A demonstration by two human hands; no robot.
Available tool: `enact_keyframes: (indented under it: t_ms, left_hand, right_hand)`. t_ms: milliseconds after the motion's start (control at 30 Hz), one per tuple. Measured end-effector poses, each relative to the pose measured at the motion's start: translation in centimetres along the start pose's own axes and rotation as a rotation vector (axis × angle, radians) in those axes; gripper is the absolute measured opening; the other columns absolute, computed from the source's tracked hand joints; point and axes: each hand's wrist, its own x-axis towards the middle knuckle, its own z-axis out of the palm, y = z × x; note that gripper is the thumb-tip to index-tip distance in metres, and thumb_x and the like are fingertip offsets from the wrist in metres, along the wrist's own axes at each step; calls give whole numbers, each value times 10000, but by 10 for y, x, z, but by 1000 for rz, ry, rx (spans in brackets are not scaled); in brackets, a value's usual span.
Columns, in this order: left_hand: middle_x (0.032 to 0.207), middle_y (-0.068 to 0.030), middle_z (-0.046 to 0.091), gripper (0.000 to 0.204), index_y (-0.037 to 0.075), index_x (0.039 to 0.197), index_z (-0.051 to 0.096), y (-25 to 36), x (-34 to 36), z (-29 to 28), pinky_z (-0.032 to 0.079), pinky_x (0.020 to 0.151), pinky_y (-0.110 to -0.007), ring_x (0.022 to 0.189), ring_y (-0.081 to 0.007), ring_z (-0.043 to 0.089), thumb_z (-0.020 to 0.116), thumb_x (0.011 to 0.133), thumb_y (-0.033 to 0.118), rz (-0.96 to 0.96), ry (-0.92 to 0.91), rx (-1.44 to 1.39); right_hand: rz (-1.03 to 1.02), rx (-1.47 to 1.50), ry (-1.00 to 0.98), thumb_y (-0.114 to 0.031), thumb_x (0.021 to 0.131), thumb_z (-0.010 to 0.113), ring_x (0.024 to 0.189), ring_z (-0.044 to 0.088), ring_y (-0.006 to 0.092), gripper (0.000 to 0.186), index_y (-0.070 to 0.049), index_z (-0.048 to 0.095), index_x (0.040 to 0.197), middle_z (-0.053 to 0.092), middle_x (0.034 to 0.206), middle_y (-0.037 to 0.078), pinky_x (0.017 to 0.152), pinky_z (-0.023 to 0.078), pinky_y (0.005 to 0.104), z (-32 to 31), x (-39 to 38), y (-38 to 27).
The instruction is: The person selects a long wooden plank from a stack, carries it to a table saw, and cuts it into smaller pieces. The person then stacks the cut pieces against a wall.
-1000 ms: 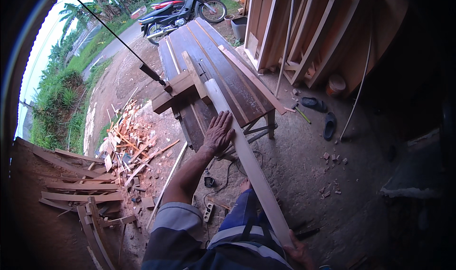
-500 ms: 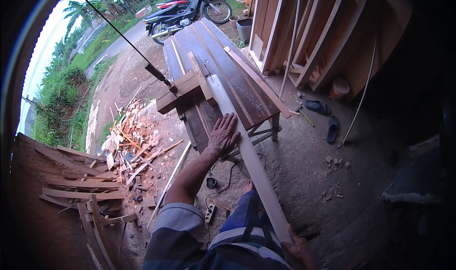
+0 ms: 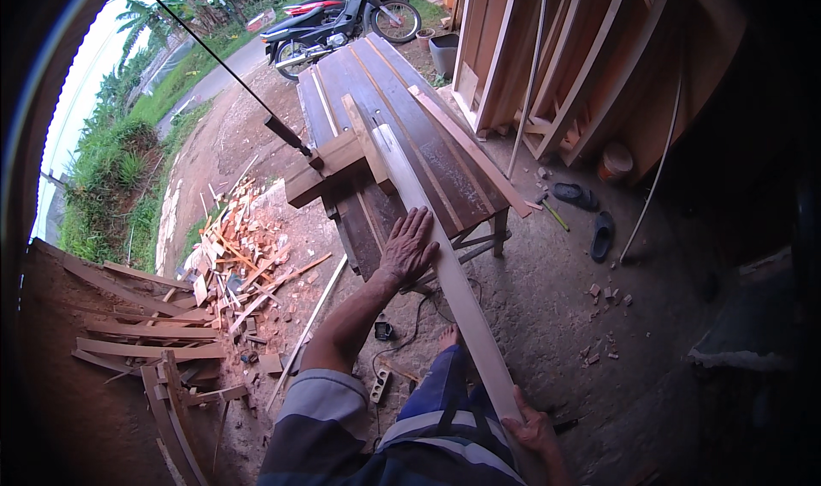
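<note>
A long pale wooden board [image 3: 466, 302] runs from the dark worktable [image 3: 428, 148] back to my right side. My left hand [image 3: 410, 245] lies on the board at the table's near edge, palm down with its fingers stretched out flat. Near the board's rear end, my right hand [image 3: 532, 428] is closed around its edge. The board's far end lies alongside a wooden guide strip [image 3: 368, 144], which joins a thick wooden block [image 3: 329, 170] at the table's left. A narrow slot shows in the tabletop just beyond the board's tip.
A reddish plank [image 3: 470, 150] lies along the table's right side. Offcuts [image 3: 244, 264] are heaped on the left. A power strip [image 3: 380, 385] and cable lie by my foot. Sandals [image 3: 602, 235] and a green-handled tool [image 3: 556, 216] are at right; motorcycles [image 3: 333, 29] stand behind.
The board has slid a little farther forward along the guide strip. My right hand has moved forward with it. My left hand stays at about the same place by the table edge.
</note>
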Motion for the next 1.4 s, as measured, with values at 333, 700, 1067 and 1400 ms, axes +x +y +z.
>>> enact_keyframes:
  t_ms: [333,700,1067,1400]
  left_hand:
    - [1673,-186,240,764,19,1591,281,0,3,-2,114,1271,-470,1568,-336,170,387,1025,520,16,6,0]
    - [1676,-185,231,769,24,1596,272,-2,5,-4,113,1270,-471,1570,-339,162,358,1030,538,-1,-7,2]
    - [1679,-162,234,741,30,1594,276,-1,4,-9,107,1274,-467,1573,-316,160,394,1028,493,-5,-14,17]
    - [1682,-155,233,741,35,1598,271,-3,7,-10,109,1273,-466,1574,-312,159,392,1028,492,-14,-22,2]
  right_hand:
    - [-79,-42,19,-455,933,694,1103,648,493,820,-248,281,1611,674,1170,318,922,554,503,1,35,-13]
    - [-26,-27,-25,-459,940,687,1231,616,432,828,-202,280,1614,621,1327,290,1016,506,445,-4,74,-43]
    - [-100,-23,10,-427,942,685,1240,624,416,823,-171,286,1615,611,1356,288,1023,500,434,-4,121,-78]
    - [-100,-38,-4,-439,942,675,1220,624,439,824,-210,266,1620,622,1333,284,1021,499,452,-9,165,-107]
